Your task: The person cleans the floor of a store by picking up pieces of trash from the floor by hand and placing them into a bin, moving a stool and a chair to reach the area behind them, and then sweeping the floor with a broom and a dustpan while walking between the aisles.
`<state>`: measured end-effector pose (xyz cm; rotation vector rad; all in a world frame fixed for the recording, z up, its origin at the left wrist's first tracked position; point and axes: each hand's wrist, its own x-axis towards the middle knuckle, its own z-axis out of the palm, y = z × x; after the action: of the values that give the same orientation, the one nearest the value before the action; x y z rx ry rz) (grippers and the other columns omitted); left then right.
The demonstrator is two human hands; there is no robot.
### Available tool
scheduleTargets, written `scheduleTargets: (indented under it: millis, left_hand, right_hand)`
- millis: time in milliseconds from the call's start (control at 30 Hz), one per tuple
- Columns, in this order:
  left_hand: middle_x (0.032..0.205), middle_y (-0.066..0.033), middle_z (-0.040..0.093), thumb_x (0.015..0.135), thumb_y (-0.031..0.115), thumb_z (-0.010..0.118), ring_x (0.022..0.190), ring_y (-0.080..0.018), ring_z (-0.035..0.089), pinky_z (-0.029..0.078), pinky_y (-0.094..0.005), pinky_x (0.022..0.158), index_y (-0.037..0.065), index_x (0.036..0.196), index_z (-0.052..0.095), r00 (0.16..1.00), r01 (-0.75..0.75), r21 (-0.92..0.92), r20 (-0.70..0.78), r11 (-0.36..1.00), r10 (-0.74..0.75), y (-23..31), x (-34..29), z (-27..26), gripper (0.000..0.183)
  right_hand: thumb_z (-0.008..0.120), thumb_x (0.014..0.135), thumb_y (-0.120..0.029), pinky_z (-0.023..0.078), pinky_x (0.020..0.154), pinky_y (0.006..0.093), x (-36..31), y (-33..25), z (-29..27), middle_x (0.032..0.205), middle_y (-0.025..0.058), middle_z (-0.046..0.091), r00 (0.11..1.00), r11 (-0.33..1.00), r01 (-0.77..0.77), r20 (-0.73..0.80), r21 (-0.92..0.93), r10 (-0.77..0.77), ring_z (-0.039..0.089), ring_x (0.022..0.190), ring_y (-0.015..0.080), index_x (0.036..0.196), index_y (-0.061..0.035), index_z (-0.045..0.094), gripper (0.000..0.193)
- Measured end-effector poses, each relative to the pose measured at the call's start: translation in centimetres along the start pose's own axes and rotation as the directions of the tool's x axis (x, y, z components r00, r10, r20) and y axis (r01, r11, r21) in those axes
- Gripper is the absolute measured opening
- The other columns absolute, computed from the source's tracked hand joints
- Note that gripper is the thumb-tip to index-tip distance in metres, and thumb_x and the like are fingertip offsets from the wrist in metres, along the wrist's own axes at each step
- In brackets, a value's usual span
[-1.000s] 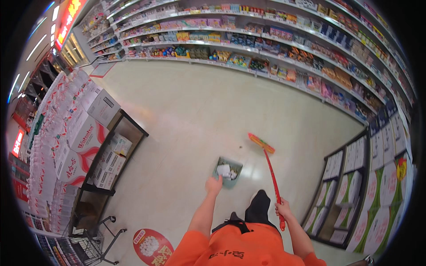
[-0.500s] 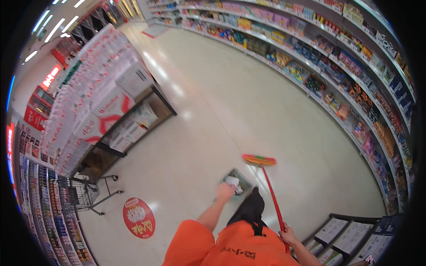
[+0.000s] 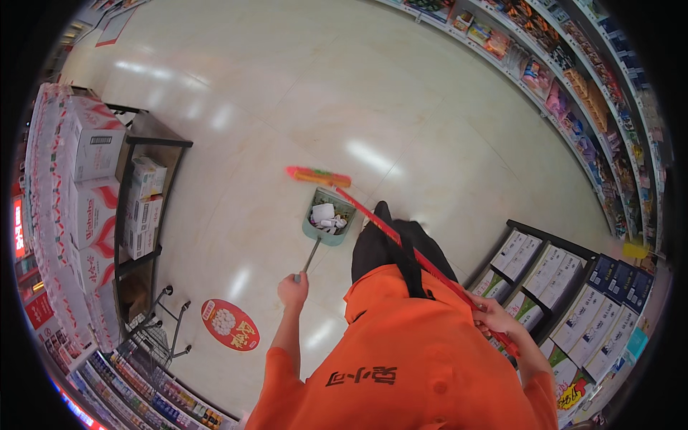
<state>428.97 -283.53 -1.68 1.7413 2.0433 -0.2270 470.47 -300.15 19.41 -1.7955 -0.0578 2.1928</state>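
Note:
My left hand is closed around the upper end of a thin handle that runs down to a grey-green dustpan. Crumpled white litter and smaller scraps lie inside the pan, which is on the floor by my feet. In my right hand, wrapped fingers grip the red stick of a broom near its top end. The stick slants across my body. Just beyond the pan's far edge is the broom's head, with red and green bristles and a yellow-orange strip, slightly blurred.
Stocked shelves curve along the right. Boxed goods stand on a low black rack at lower right. To the left are a display stand with cartons and bottles, and a shopping cart. A red oval sticker marks the floor.
My left hand has risen from low beside the dustpan and now holds its handle. The broom head has moved from right of the pan to beyond its far edge. The view has turned.

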Motion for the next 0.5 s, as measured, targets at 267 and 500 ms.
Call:
scheduleTargets:
  millis: [267,500]
  left_hand:
    - [0.048,-0.0138,0.053,0.073,0.03,0.056,0.043,-0.0235,0.048,0.036,-0.0403,0.044,-0.006,0.056,0.054,0.991,0.088,-0.516,-0.044,0.852,-0.129,7.1,-1.8,2.6,0.039]
    - [0.044,-0.0079,0.043,0.072,0.028,0.053,0.038,-0.0158,0.04,0.032,-0.0308,0.035,-0.007,0.056,0.049,0.979,0.084,-0.539,-0.112,0.838,-0.17,26.1,-1.3,1.5,0.038]
  right_hand:
    - [0.053,0.083,-0.014,0.031,0.037,0.0207,5.6,2.7,-9.0,0.057,-0.0037,0.041,0.915,0.956,0.292,-0.299,0.027,-0.271,0.034,0.043,0.0045,0.133,-0.0238,0.025,0.059]
    - [0.051,0.08,-0.008,0.033,0.035,0.0233,7.3,4.7,-17.5,0.055,-0.0017,0.041,0.78,0.854,0.455,-0.574,0.25,-0.248,0.037,0.04,0.0077,0.134,-0.0143,0.022,0.062]
